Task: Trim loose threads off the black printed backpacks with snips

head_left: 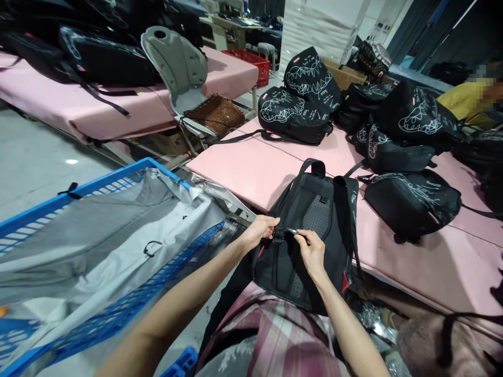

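Observation:
A black backpack [314,251] leans with its padded back panel facing up, partly on the pink table's edge and partly against my lap. My left hand [259,231] pinches the left shoulder strap beside a black buckle [279,234]. To the right of that buckle, my right hand [312,252] is closed on a small, shiny, metal-looking piece [291,231] that points toward the strap. Its exact kind is too small to tell. The other shoulder strap [349,214] lies loose along the backpack's right side.
Several black backpacks with white line drawings [306,78] crowd the pink table [243,162]. On my left stands a blue plastic crate [153,163] lined with grey sheeting. A grey chair [176,68] stands beyond. Someone's yellow sleeve [463,99] shows at far right.

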Action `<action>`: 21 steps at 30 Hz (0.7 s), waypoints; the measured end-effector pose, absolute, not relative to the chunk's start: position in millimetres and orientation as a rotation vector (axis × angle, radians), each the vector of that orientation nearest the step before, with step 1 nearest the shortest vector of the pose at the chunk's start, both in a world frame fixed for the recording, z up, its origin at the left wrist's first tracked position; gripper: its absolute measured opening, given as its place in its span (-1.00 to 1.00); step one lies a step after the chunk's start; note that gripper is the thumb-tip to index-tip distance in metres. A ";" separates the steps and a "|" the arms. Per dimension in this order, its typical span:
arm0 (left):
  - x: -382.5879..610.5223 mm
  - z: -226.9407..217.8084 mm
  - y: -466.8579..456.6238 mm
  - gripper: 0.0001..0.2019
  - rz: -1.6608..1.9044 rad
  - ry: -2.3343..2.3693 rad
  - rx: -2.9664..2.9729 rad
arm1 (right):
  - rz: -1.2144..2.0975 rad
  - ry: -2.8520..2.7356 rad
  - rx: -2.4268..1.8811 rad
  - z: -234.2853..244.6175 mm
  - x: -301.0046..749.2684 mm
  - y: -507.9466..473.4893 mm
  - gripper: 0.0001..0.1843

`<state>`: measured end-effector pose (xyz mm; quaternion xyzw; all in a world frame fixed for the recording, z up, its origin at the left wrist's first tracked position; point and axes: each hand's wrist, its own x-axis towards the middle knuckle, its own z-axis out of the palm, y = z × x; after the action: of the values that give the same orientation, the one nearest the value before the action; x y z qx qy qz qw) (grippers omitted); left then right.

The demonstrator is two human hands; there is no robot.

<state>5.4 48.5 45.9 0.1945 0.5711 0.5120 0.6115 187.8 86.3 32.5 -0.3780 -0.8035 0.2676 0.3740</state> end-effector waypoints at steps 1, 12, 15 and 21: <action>5.4 45.7 48.4 -0.64 1.181 1.316 0.448 | 0.659 -2.102 -0.940 32.5 188.3 86.2 -0.79; 7.4 46.3 48.9 -0.63 1.167 1.306 0.454 | 0.363 -2.315 -0.837 33.0 179.5 84.4 -0.79; 6.7 45.8 48.7 -0.63 1.167 1.306 0.451 | 0.379 -2.314 -0.824 32.1 177.4 84.5 -0.79; 5.4 44.0 49.3 -0.63 1.156 1.314 0.440 | 0.624 -2.152 -0.951 30.9 182.6 87.3 -0.77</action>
<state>5.4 49.3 44.0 0.1913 0.5713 0.5026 0.6200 182.6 87.3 30.9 -0.3665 -0.8293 0.2406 0.3466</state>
